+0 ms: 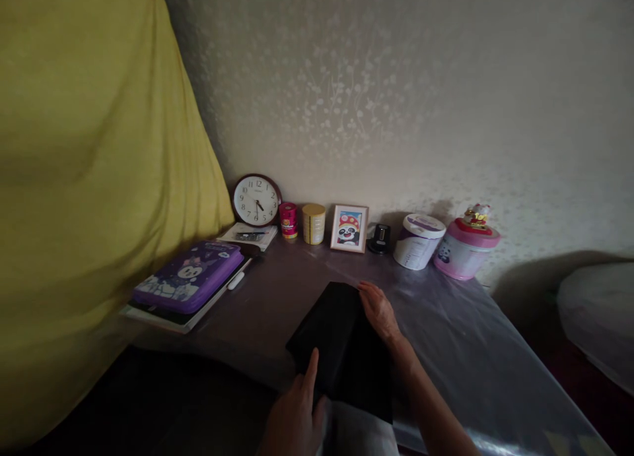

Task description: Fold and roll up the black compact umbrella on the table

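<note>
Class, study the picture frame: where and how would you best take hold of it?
Grip the picture frame by its top edge, probably from above: it stands upright with that edge uncovered, while the yellow canister and small black object flank its sides.

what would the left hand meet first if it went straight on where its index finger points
Probably the black item, right by the left hand's fingertip; whether they touch is unclear.

A yellow cloth (pixel 99 146) hangs at left. The grey far wall (pixel 495 113) has a pale leafy pattern. Dim light puts a sheen on the dark desk (pixel 460 337).
</note>
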{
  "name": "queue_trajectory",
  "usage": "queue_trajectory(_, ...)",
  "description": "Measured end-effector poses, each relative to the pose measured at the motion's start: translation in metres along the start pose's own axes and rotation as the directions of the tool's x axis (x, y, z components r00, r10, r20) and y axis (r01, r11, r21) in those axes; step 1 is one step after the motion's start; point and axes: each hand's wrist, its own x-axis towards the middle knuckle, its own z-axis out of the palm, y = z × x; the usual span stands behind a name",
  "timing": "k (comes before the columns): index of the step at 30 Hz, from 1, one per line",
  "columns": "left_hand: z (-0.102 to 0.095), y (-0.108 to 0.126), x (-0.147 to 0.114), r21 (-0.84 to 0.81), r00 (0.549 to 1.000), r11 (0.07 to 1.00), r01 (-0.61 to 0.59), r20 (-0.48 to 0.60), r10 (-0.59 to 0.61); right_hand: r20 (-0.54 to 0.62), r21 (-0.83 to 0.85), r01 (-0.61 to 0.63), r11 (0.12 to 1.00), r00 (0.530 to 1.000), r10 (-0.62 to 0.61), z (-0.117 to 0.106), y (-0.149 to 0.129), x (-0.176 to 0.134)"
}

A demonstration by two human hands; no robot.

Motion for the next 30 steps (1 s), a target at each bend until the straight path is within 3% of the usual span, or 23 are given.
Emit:
queue_trajectory(6,0.008,-0.005,0.000,0.011,0.997,0.999,-0.041,-0.058,0.042,0.061,-0.058,-0.242,0.968,0.967,0.246,-0.046,0.009,-0.047)
queue_trajectory(10,0.014,-0.010,0.002,0.020,0.993,0.997,-0.070,-0.099,0.072,0.104,-0.057,-0.374,0.926,0.920,0.378,-0.060,0.009,-0.075)
queue_trajectory(14,0.018,-0.013,0.002,0.041,0.988,0.996,-0.077,-0.129,0.081,0.147,0.108,-0.470,0.876,0.879,0.453,-0.061,-0.004,-0.083)
queue_trajectory(17,0.016,-0.012,0.002,0.035,0.990,0.997,-0.071,-0.118,0.075,0.185,0.331,-0.538,0.775,0.843,0.505,-0.062,-0.017,-0.082)
queue_trajectory(20,0.014,-0.011,0.001,0.023,0.993,0.998,-0.053,-0.102,0.055,0.184,0.479,-0.518,0.709,0.848,0.496,-0.063,-0.026,-0.082)
queue_trajectory(30,0.015,-0.015,0.004,-0.026,0.991,0.997,-0.067,-0.117,0.063,0.143,0.198,-0.318,0.927,0.945,0.294,-0.061,-0.027,-0.087)
